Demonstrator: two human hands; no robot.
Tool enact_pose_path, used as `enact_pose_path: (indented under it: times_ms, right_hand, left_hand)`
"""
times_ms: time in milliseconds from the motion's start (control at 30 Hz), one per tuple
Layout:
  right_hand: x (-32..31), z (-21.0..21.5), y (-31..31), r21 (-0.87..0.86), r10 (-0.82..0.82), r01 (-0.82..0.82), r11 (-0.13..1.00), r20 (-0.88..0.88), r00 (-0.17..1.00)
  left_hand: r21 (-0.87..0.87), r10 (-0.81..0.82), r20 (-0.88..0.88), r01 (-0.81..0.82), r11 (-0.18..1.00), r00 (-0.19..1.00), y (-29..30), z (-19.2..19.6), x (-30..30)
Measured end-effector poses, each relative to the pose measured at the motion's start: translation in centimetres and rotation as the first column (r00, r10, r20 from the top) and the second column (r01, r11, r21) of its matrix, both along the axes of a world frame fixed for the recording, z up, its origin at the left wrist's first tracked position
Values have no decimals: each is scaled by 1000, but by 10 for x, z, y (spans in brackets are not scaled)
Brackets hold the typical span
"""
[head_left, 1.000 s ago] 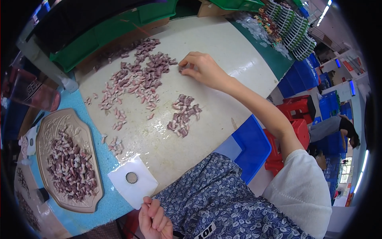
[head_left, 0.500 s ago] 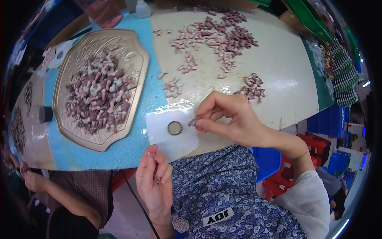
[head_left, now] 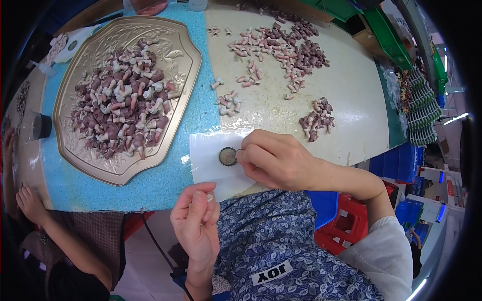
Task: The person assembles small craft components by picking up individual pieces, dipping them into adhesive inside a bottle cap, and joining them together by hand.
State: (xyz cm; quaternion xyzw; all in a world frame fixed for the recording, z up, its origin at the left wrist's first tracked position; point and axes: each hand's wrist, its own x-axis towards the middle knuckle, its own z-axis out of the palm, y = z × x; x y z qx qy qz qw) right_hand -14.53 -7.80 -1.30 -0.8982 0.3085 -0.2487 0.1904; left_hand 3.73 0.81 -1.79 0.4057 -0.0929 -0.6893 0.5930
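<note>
My right hand (head_left: 276, 160) rests on a white sheet (head_left: 206, 168) at the table's near edge. Its fingertips are pinched together against the rim of a small round metal cap (head_left: 227, 156); whatever small piece they hold is hidden. My left hand (head_left: 196, 220) hovers below the table edge, just under the sheet, with fingers curled against the thumb and nothing visible in them. To the left stands a gold embossed tray (head_left: 125, 173) heaped with small purple-and-white pieces (head_left: 120, 110).
More such pieces lie scattered on the cream tabletop (head_left: 281, 45), with a small pile (head_left: 316, 120) near my right wrist. A dark cup (head_left: 40, 125) stands left of the tray. Another person's hand (head_left: 30, 203) is at far left. Blue bins (head_left: 326, 205) sit under the table.
A second ago my right hand was at the far scattered pieces; it came back to the cap on the white sheet. The view has swung left, and my left hand rose toward the sheet.
</note>
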Motion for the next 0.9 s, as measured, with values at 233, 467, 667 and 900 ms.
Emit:
enact_pose_path:
  times_ms: [233,467,667,900]
  right_hand:
    - [6,9,-6,-73,94,-101,992,-97,991]
    - [5,16,-8,-4,108,-108,994,-60,992]
    - [7,30,9,473,-246,72,878,316,916]
    - [7,34,22,467,-239,17,884,419,876]
  left_hand:
    - [23,23,194,-28,999,981,-3,0,-3]
    - [-61,-3,452,34,998,892,0,-4,-7]
    - [-81,10,484,33,996,875,-2,-2,-14]
    - [-126,-3,506,77,989,862,-3,6,-25]
